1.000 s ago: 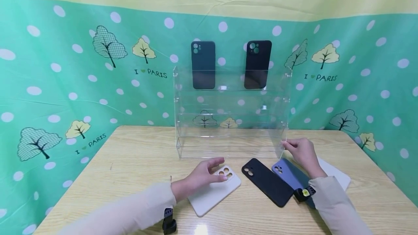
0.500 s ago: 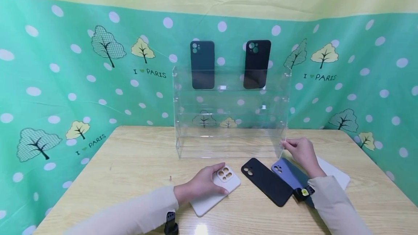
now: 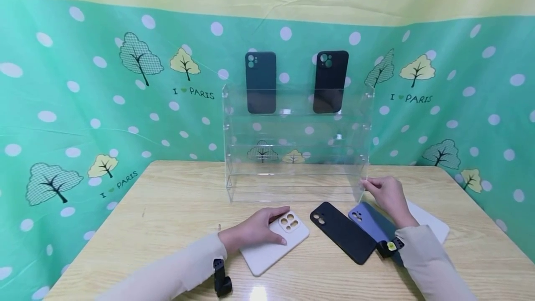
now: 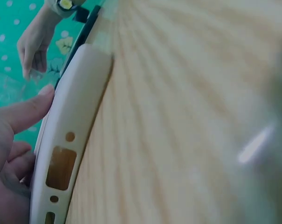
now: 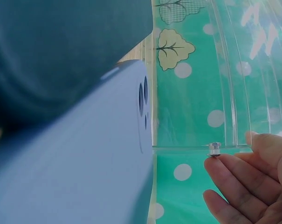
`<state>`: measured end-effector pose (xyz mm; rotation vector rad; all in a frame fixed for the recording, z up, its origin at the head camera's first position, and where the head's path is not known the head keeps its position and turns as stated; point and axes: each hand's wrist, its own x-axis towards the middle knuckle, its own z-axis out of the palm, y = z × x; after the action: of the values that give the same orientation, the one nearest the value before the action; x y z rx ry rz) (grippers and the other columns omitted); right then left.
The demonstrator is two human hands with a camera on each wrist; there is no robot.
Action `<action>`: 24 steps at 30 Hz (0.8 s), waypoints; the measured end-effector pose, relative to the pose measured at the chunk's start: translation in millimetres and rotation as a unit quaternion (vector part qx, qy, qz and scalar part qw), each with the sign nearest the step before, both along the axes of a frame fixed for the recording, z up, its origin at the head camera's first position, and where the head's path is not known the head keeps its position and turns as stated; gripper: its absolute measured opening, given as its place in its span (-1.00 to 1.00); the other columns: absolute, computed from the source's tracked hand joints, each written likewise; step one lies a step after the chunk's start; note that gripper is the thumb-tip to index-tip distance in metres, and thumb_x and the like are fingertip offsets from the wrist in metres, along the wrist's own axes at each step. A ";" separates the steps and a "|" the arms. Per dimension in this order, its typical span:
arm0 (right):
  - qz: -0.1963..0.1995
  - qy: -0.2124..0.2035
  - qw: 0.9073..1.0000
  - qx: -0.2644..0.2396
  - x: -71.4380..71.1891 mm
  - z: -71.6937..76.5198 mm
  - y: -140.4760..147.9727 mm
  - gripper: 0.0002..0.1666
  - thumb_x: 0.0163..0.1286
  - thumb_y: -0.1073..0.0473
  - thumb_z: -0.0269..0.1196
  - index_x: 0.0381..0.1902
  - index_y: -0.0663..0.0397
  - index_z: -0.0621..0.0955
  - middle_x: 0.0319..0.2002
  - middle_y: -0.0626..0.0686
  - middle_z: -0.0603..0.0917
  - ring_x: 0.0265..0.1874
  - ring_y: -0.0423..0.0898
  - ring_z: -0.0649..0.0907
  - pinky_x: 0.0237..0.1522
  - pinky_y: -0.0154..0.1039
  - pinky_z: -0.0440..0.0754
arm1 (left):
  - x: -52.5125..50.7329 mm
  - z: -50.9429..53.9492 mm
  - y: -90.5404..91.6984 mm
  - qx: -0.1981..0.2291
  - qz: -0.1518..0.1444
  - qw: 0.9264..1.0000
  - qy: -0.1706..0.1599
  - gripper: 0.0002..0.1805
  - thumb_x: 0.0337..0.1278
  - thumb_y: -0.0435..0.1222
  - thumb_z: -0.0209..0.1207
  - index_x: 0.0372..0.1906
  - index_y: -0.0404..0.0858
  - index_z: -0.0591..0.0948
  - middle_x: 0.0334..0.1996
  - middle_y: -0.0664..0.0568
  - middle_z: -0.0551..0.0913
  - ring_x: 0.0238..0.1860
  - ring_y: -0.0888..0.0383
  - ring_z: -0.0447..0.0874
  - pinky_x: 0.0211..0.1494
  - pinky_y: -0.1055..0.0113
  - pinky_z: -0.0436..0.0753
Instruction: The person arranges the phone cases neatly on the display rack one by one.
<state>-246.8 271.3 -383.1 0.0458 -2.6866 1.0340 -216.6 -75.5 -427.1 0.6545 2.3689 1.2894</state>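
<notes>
My left hand (image 3: 256, 231) lies over a white phone case (image 3: 271, 257) on the table, its index finger reaching past the camera cutouts and its thumb over the case's back. In the left wrist view the thumb (image 4: 36, 105) comes up to the white case (image 4: 80, 88), which lies flat on the wood. My right hand (image 3: 386, 199) pinches the lower right side panel of a clear acrylic display rack (image 3: 296, 194). Seen from the right wrist, the fingers (image 5: 243, 182) meet that panel beside a small metal screw (image 5: 215, 148).
A black phone case (image 3: 342, 233) lies between my hands. Blue-purple (image 3: 362, 215) and white cases (image 3: 432, 222) lie by my right wrist, beside a dark teal one partly hidden. On the rack's top tier stand a dark teal case (image 3: 261, 78) and a black case (image 3: 331, 75).
My left hand has come down onto the white case and shifted slightly left, its thumb now on the case's back. The right hand keeps its hold on the rack.
</notes>
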 end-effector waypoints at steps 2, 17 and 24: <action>0.000 0.001 1.000 0.000 -0.3 0.2 0.4 -0.62 0.38 0.09 0.18 -0.12 0.36 0.65 -0.27 0.32 0.71 -0.74 -0.17 0.29 -0.77 -0.32 0.21 | -2.6 -0.6 0.0 0.001 -0.007 1.000 0.002 -0.05 -0.28 -0.24 0.48 0.36 -0.20 0.30 0.32 0.01 0.38 0.20 0.17 0.42 0.19 0.46 0.42; -0.003 0.011 1.000 0.000 -0.7 -1.0 0.4 -0.65 0.37 0.14 0.20 -0.12 0.38 0.65 -0.28 0.32 0.71 -0.69 -0.15 0.42 -0.77 -0.32 0.21 | -1.4 0.9 4.8 -0.056 -0.029 0.994 0.087 -0.03 -0.35 -0.14 0.50 0.34 -0.21 0.34 0.30 0.02 0.39 0.17 0.13 0.35 0.22 0.38 0.39; 0.002 0.013 1.000 0.000 0.4 1.1 0.0 -0.64 0.37 0.12 0.20 -0.14 0.38 0.66 -0.30 0.32 0.71 -0.74 -0.18 0.32 -0.78 -0.32 0.20 | -1.8 5.0 7.2 -0.063 -0.048 0.992 0.096 -0.05 -0.28 -0.22 0.47 0.37 -0.09 0.31 0.29 0.05 0.33 0.10 0.16 0.39 0.13 0.41 0.44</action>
<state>-246.4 271.3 -382.0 0.0643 -2.6650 1.0286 -218.4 -68.3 -422.1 0.8762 2.5110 1.0697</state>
